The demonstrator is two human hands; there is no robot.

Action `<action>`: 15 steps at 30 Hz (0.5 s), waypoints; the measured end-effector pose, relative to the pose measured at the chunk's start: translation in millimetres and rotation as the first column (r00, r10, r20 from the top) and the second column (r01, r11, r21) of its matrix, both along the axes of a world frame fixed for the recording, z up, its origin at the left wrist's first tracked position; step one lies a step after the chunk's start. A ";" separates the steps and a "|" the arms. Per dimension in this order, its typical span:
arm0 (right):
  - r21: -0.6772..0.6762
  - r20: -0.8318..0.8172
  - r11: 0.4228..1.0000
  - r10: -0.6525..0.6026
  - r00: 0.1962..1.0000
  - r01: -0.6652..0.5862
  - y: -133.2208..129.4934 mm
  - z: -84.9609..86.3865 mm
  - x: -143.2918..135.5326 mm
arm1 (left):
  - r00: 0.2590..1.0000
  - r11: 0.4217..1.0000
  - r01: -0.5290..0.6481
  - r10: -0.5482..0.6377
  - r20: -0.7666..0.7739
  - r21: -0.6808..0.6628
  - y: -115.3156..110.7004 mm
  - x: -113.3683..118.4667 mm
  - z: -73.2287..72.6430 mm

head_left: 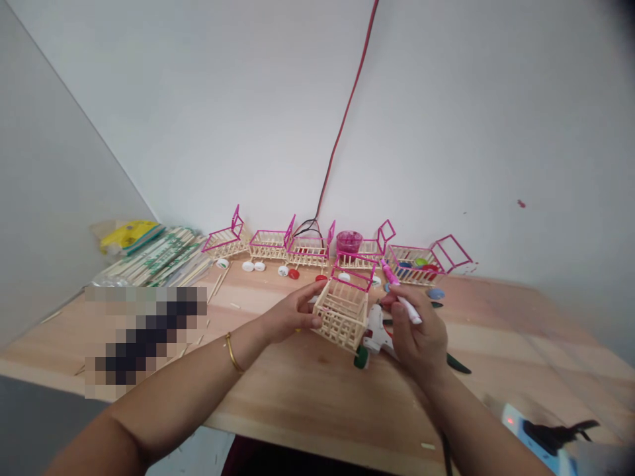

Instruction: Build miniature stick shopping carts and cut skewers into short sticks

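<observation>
My left hand [292, 314] grips the side of a miniature cart [342, 311] made of small wooden sticks. The cart is held tilted above the table, with its back frame painted pink and a green bottle-cap wheel [362, 357] at its lower corner. In my right hand [417, 330] is a paintbrush [407, 309] with a white handle and a pink-smeared front end. Its pink end points up and left, apart from the cart. A white glue gun [380, 330] lies between the cart and my right hand, partly hidden by both.
Several similar stick carts [270, 244] line the wall, and a clear cup [348, 243] of pink paint stands among them. Packs of sticks [163, 254] lie at the left on the wooden table [288, 390]. A power strip [536, 439] with a black plug sits at the right front.
</observation>
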State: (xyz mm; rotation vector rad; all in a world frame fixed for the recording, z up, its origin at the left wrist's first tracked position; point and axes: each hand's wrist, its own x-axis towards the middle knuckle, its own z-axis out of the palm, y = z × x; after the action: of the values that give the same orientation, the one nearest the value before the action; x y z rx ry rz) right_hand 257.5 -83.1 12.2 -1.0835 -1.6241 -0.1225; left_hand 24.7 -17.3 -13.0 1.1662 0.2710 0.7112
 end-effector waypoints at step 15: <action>-0.080 0.043 0.996 0.035 0.998 -0.032 0.0 -8.0 3.0 | 1.000 1.000 -0.020 0.020 0.001 0.010 -0.7 -0.5 0.6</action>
State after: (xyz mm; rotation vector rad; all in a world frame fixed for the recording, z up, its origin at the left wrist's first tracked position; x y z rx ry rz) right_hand 260.6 -83.1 4.2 -1.1202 -1.6983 -0.0606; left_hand 24.3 -18.0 -12.4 1.1746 0.2789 0.7312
